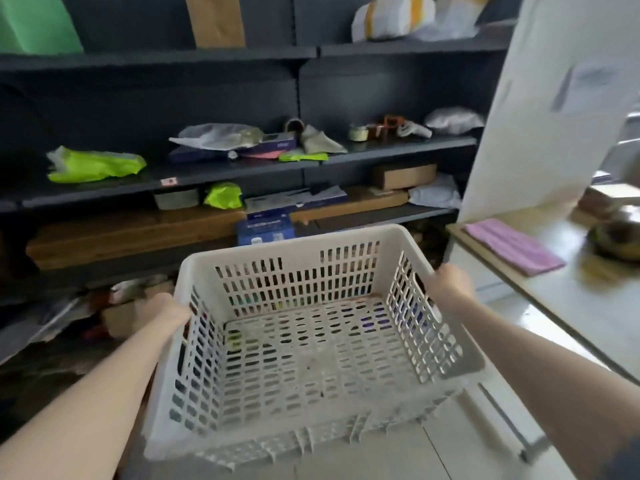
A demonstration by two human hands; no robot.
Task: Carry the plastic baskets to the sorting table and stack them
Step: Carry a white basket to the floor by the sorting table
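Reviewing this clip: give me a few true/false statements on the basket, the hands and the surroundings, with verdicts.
1. Both hands grip the white basket by its side walls. True: left hand, right hand.
2. The basket is full of parcels. False: it looks empty.
3. The basket rests on the shelves. False: it is held up in the air in front of them.
4. A pink cloth lies on the table to the right. True.

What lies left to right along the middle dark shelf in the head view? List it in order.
Crumpled neon-yellow plastic bag → clear plastic bag on a flat purple box → small neon-green scrap → roll of clear tape → orange tape dispenser → grey-white plastic pouch.
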